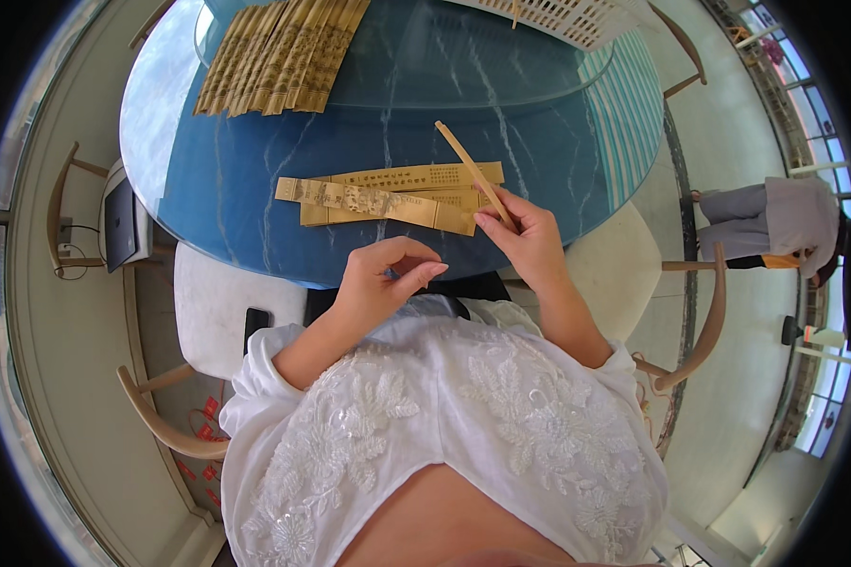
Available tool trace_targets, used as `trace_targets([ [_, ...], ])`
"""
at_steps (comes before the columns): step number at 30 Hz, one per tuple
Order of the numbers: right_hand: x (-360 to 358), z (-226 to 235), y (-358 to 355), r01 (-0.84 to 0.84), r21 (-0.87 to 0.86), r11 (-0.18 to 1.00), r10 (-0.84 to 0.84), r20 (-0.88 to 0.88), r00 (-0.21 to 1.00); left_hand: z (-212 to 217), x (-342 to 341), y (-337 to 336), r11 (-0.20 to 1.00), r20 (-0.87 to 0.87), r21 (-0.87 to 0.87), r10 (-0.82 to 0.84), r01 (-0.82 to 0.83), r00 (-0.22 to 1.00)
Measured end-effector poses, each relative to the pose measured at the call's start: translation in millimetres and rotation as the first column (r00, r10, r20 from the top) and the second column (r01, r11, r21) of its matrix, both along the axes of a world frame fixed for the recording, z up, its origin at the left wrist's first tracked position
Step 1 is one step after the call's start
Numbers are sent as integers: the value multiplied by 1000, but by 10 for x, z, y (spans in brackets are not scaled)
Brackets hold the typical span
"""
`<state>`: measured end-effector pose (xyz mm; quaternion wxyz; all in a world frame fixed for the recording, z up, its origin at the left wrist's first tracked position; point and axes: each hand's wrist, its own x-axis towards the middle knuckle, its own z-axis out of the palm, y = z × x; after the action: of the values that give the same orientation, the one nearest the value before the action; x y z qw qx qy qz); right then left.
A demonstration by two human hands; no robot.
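My right hand (525,231) grips pale wooden chopsticks (461,151) near their lower end, and they slant up and left above the table. To the left, my left hand (388,279) is held just off the table's near edge with loosely bent fingers, the thumb a little apart from them and nothing visible between. Gold printed paper sleeves (378,201) lie in a loose, crossed pile on the blue table, just beyond both hands. The chopsticks pass in front of the pile's right end.
Rows of similar gold sleeves (279,57) lie at the far left of the marbled blue table (246,189). A white slotted basket (577,19) stands at the far right. Chairs flank me, with a dark phone (257,326) on the left seat. Another person (771,222) is off to the right.
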<state>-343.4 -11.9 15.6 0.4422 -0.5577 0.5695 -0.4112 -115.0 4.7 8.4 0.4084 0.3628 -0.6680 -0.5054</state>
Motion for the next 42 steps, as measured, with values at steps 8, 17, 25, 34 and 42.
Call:
trace_targets([
  [8, -50, 23, -4, -33, 14, 999, 33, 22, 999, 230, -231, -489, 725, 336, -679, 166, 116, 927],
  [17, -76, 107, -45, -44, 84, 996, 35, 109, 993, 152, -255, -547, 801, 297, -575, 13, 168, 955],
  [25, -68, 95, -36, -91, 154, 984, 66, 160, 985, 120, -237, -586, 950, 161, -263, -130, 169, 978],
  [34, -44, 192, -72, -95, 247, 964, 30, 252, 967, 120, -221, -620, 928, 177, -316, -148, 199, 973],
  [42, -49, 185, -106, -81, 309, 948, -16, 300, 954, 109, -226, -653, 837, 245, -516, -59, 182, 968],
])
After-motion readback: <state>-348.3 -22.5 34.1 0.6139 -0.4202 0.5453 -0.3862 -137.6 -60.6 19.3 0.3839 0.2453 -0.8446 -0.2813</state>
